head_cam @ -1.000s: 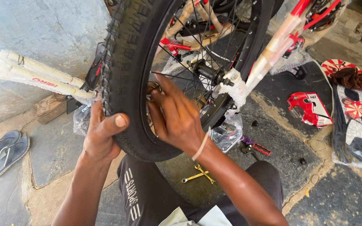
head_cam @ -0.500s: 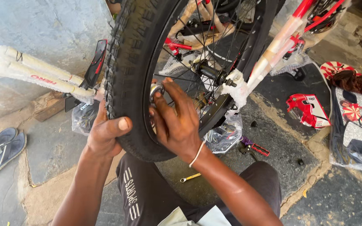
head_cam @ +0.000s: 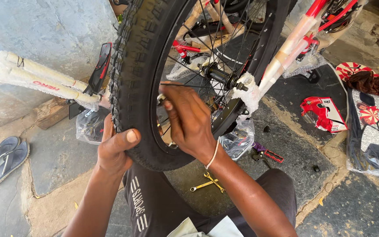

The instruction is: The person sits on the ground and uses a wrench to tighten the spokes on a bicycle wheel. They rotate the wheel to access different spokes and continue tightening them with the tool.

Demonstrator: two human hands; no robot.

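Fingers (head_cam: 120, 141) of left hand (head_cam: 112, 151) gripping black tyre (head_cam: 132, 79), right hand (head_cam: 189, 120) pinching spoke, red package (head_cam: 323, 114) right

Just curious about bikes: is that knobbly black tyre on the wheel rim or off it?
On: the knobbly black tyre wraps the whole visible rim, with the left hand gripping its tread.

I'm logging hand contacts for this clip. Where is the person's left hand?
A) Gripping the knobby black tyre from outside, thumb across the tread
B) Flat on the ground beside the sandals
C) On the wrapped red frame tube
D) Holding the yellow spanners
A: the left hand wraps the outside of the black tyre, thumb lying on the tread, while the right hand works inside the rim at the spokes.
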